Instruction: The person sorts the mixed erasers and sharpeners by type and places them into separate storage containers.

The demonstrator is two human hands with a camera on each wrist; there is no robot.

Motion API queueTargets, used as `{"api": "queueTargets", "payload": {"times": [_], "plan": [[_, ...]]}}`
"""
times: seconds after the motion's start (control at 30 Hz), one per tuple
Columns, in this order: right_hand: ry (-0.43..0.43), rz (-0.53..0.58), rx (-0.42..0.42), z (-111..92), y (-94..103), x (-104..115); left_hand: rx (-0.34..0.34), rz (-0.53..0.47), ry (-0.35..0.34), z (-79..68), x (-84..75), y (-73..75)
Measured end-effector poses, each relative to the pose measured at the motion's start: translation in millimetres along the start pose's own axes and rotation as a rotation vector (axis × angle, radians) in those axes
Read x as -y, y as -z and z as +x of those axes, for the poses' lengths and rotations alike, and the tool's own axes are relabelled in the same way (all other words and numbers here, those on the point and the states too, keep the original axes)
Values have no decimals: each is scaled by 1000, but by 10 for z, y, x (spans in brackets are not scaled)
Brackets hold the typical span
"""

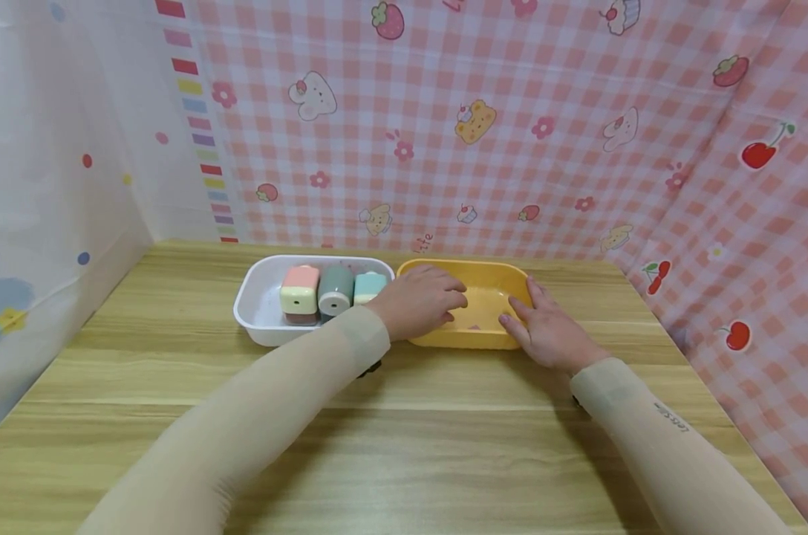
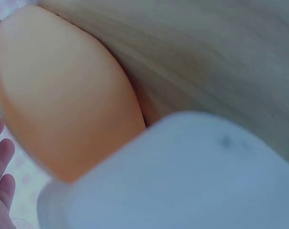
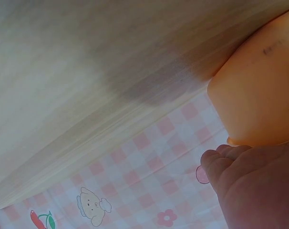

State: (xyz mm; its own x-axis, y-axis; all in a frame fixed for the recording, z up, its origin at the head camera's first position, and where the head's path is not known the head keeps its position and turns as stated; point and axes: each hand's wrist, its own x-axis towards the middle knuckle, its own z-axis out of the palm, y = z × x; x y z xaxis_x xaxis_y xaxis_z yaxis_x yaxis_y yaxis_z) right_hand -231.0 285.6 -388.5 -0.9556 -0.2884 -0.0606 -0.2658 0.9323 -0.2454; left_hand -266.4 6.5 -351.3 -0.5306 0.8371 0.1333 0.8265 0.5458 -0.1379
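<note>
A yellow bin [image 1: 467, 341] stands on the table, its right end under my right hand [image 1: 552, 331]. That hand holds the right wall, thumb and a finger inside and other fingers along the outside. In the right wrist view its fingers [image 3: 225, 162] lie at the bin's rim [image 3: 259, 142]. My left hand [image 1: 420, 301] hovers over the left end of the yellow bin with loosely bent fingers and nothing held. Against that end sits a white bin [image 1: 260, 332]. Inside it are a pink-and-yellow block [image 1: 300, 290], a grey-green cylinder [image 1: 336, 286] and a teal block [image 1: 370, 284], partly hidden by my left hand.
Both bins rest near the back of the wooden table [image 1: 411, 438]. Behind it hangs a pink checked cloth [image 1: 377, 134], which also covers the right side, and a white dotted cloth [image 1: 56, 148] hangs at the left. A small pink patch [image 1: 474, 328] shows inside the yellow bin.
</note>
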Motion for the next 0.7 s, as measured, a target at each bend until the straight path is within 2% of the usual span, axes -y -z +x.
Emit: {"api": "queueTargets", "payload": {"times": [0.2,0.33,0.47,0.7], "plan": [[5,3,3,-3,-7,3,-59,5,-67,-229,62,100],[10,4,2,-19,7,21,-110,-3,-82,-411,111,141],[14,8,0,-24,21,42,-121,-1,-87,-609,170,178],[8,9,10,-31,31,47,-182,0,-149,-923,268,195]]}}
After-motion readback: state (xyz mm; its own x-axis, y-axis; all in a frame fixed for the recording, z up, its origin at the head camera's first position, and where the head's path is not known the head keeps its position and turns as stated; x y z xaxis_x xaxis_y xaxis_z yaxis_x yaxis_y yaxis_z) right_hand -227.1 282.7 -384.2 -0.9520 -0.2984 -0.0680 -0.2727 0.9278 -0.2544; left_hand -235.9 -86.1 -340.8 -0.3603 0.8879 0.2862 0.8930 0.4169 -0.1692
